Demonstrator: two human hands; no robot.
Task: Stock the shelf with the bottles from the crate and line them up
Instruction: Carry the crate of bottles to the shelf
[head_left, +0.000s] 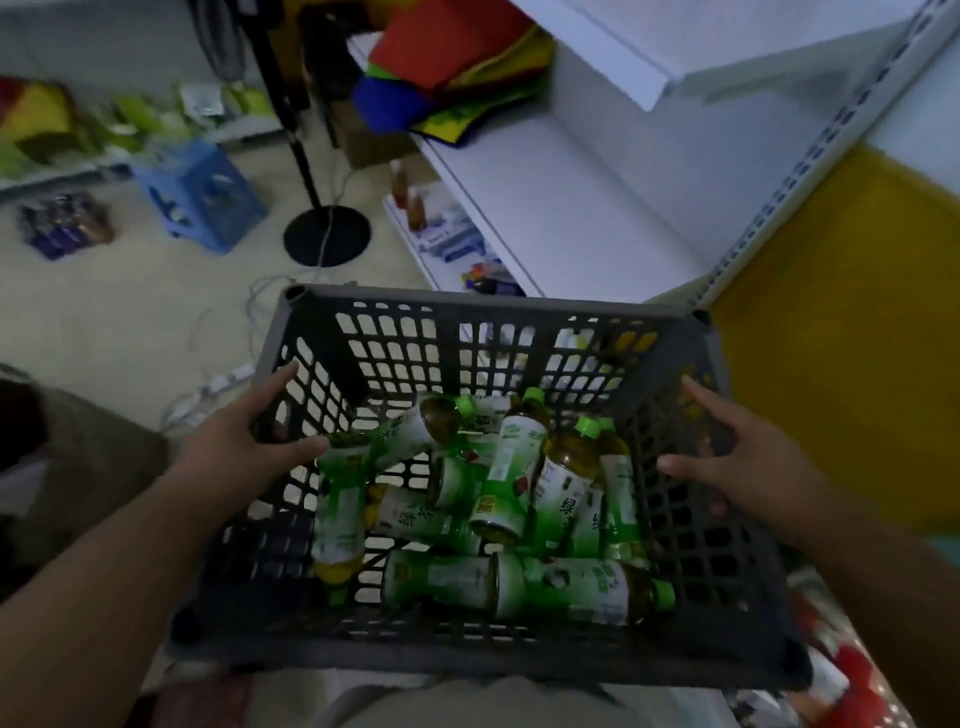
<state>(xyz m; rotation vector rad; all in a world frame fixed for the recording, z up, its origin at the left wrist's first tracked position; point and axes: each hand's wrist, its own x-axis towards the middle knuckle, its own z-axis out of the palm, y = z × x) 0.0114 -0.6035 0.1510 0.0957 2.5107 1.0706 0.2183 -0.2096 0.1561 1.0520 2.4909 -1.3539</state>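
A dark grey lattice crate (524, 306) fills the lower middle of the view, held up off the floor. Inside it lie several green-labelled tea bottles (519, 499) with green caps, tumbled over one another. My left hand (244, 436) grips the crate's left wall, thumb inside, fingers outside. My right hand (737, 457) grips the right wall the same way. A white shelf board (587, 197) stretches away beyond the crate at the upper right, bare along most of its length.
Folded coloured cloths (452, 67) lie at the shelf's far end. A lower shelf (447, 244) holds small boxes and two brown bottles. A black stand base (327, 236), white cables and a blue stool (200, 195) occupy the floor to the left. A yellow panel (841, 322) is on the right.
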